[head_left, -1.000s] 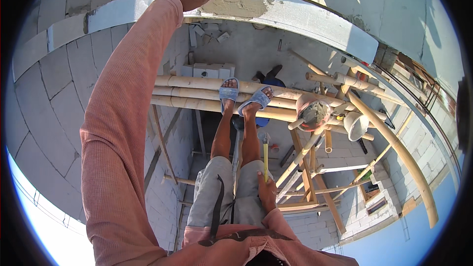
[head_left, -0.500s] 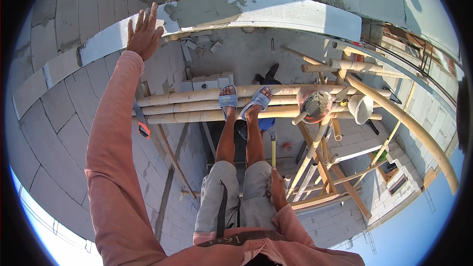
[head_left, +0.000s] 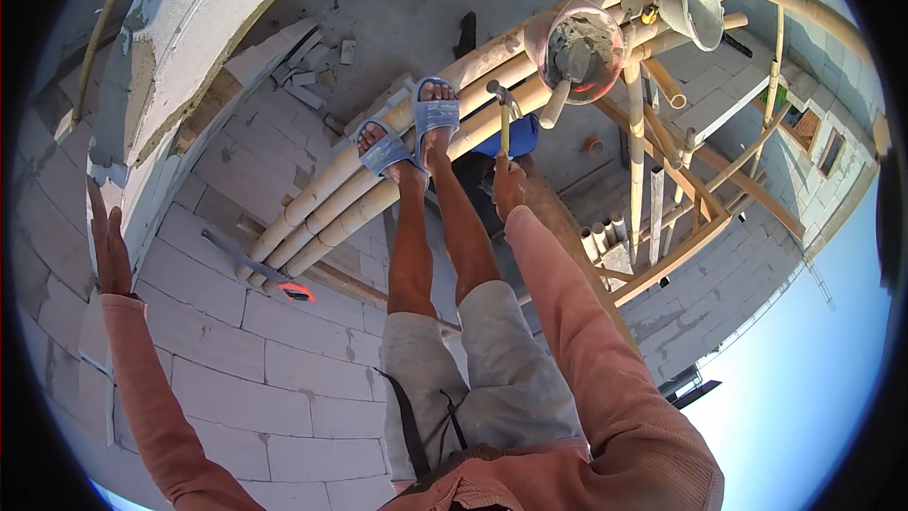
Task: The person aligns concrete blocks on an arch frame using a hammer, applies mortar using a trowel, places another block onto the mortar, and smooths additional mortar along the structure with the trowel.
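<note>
My right hand is wrapped round the yellow handle of a claw hammer, its metal head pointing up and away from me. At the far left my left hand is open, fingers stretched out flat against or right beside the edge of the long pale block beam; contact is hard to make out. Grey mortar is smeared on the beam's side. My feet, in blue sandals, stand on bamboo poles laid side by side.
Right of my feet sits a bucket of mortar with a trowel, and a white pail stands beyond it. A handsaw leans by the poles' left ends. Below are a timber frame, a person in blue and block scraps.
My view has swung, so the beam now lies at the left. My right hand has raised the hammer forward toward the poles. My left hand is lower and farther left, along the beam.
</note>
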Demonstrator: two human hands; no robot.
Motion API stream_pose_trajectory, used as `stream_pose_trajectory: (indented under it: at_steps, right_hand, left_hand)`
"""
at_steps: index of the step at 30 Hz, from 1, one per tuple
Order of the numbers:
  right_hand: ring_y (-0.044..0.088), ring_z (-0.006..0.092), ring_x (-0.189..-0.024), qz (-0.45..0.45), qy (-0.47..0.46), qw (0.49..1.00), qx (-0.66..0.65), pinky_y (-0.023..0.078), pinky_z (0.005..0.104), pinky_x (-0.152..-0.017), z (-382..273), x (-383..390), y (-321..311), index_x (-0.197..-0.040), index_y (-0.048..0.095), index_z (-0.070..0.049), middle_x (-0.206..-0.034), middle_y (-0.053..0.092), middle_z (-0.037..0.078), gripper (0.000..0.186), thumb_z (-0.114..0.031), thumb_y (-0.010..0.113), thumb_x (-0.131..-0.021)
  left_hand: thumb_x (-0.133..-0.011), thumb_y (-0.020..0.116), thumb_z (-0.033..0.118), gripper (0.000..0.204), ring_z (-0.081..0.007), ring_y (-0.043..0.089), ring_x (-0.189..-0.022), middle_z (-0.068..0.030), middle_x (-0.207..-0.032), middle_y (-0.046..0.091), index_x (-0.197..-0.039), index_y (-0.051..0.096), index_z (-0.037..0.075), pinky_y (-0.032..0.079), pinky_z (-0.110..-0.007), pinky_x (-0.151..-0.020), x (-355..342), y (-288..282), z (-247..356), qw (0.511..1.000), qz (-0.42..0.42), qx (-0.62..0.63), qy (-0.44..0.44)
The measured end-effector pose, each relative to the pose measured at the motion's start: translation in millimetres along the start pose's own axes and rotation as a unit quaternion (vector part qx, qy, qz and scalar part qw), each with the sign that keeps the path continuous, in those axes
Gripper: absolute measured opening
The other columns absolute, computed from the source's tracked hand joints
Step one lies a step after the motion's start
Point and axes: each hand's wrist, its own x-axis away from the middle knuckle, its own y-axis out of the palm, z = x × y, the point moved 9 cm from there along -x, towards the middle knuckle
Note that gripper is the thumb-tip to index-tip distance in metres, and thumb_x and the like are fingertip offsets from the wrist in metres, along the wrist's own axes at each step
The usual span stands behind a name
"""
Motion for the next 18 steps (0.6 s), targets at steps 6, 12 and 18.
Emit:
stream_pose_trajectory:
  at_steps: [6, 12, 18]
  right_hand:
    - [0.060, 0.0497, -0.108, 0.087, -0.022, 0.996, 0.002, 0.043, 0.0525, -0.095, -11.7, -61.0, 52.3, -0.113, 0.064, 0.005, -0.109, 0.066, 0.031, 0.065, -0.055, 0.042, -0.099]
    - [0.056, 0.0516, -0.108, 0.122, -0.064, 0.985, -0.103, 0.042, 0.0540, -0.093, -19.5, -109.7, 95.8, -0.112, 0.056, 0.006, -0.110, 0.063, 0.034, 0.065, -0.056, 0.040, -0.101]
    - [0.058, 0.0468, -0.111, 0.091, -0.084, 0.991, 0.057, 0.044, 0.0521, -0.097, -11.7, -138.1, 96.4, -0.119, 0.056, 0.004, -0.116, 0.061, 0.026, 0.059, -0.050, 0.045, -0.100]
  left_hand:
    - [-0.106, 0.036, 0.044, 0.068, -0.0268, 0.017, -0.152, -0.0126, -0.166, 0.017, -0.160, 0.018, 0.006, 0.013, -0.040, -0.123, 16.4, -36.5, -58.9, 0.988, -0.004, 0.053, -0.142]
    - [-0.106, 0.032, 0.050, 0.069, -0.0263, 0.016, -0.152, -0.0127, -0.166, 0.017, -0.160, 0.017, 0.009, 0.011, -0.041, -0.123, -2.2, -76.6, -141.4, 0.971, -0.012, 0.073, -0.228]
    - [-0.099, 0.044, 0.061, 0.080, -0.0235, 0.003, -0.155, -0.0064, -0.168, 0.011, -0.161, 0.018, 0.017, 0.000, -0.042, -0.123, 14.1, -33.9, -121.0, 0.906, 0.008, 0.164, -0.389]
